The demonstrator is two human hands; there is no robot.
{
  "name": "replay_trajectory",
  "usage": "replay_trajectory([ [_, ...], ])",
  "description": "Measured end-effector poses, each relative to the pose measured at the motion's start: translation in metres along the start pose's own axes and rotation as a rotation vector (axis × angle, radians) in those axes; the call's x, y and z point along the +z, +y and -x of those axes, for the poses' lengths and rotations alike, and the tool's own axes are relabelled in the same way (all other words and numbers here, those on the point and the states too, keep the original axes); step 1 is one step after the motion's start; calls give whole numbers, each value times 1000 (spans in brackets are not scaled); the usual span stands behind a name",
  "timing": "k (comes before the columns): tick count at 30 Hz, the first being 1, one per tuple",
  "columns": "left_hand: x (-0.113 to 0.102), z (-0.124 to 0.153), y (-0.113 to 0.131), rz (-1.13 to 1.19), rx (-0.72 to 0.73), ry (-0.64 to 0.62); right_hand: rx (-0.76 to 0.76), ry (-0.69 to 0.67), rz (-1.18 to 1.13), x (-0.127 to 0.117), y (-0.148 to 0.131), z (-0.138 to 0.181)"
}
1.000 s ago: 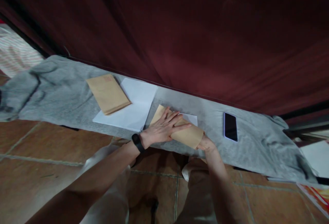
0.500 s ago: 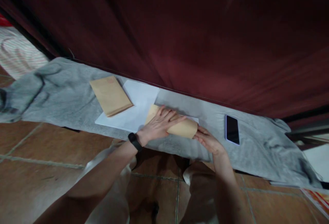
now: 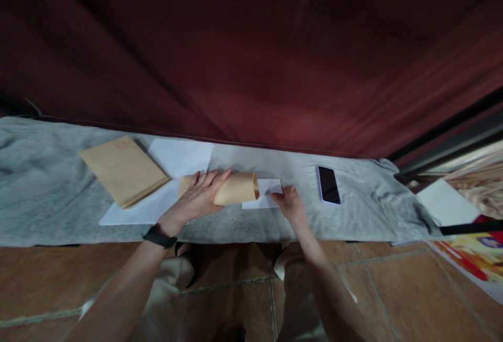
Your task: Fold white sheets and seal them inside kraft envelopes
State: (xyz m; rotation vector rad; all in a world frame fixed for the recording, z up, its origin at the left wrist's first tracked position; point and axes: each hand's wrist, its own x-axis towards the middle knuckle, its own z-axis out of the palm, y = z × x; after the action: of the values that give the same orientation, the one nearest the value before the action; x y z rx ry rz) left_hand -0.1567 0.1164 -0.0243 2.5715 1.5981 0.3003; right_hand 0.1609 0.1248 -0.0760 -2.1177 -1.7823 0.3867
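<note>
The brown envelope (image 3: pixel 238 187) lies to the left of the phone (image 3: pixel 328 185), its body bulging and its mouth gaping toward the phone. The left hand (image 3: pixel 200 195) grips it from above, palm down, with index finger and thumb spanning its width. Between that mouth and the phone is a small white paper (image 3: pixel 255 203), partly covered by the envelope; the right hand (image 3: pixel 290 203) pinches its edge nearest the phone, thumb on top and the other fingers curled, their tips hidden. Farther left of the phone, beyond the left hand, a stack of brown envelopes (image 3: pixel 121 169) rests at a slant on white sheets (image 3: pixel 183 156). A dark band (image 3: pixel 159 237) circles the left wrist. Grey cloth (image 3: pixel 365 190) spreads under the phone and all these papers; behind the phone rises a dark red drape (image 3: pixel 251 69), and tiled floor (image 3: pixel 389 289) shows on its near side.
</note>
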Motion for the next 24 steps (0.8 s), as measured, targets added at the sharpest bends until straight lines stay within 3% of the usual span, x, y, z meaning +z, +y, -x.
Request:
replay_trajectory([
  [4, 3, -2, 2, 10, -11, -29, 25, -5, 77, 2, -11, 4],
  [9, 10, -4, -3, 40, -26, -62, 32, -63, -14, -1, -9, -3],
  [14, 12, -5, -7, 72, -48, -72, 46, -72, -488, -14, 11, -19],
  [18, 11, -5, -7, 86, -65, -96, 80, 21, -912, -30, 25, -26],
  [21, 10, -7, -7, 91, -87, -111, 115, 80, -1124, -41, 26, -25],
  [24, 12, -9, -8, 103, -87, -104, 127, 48, -1236, -46, 21, -21],
])
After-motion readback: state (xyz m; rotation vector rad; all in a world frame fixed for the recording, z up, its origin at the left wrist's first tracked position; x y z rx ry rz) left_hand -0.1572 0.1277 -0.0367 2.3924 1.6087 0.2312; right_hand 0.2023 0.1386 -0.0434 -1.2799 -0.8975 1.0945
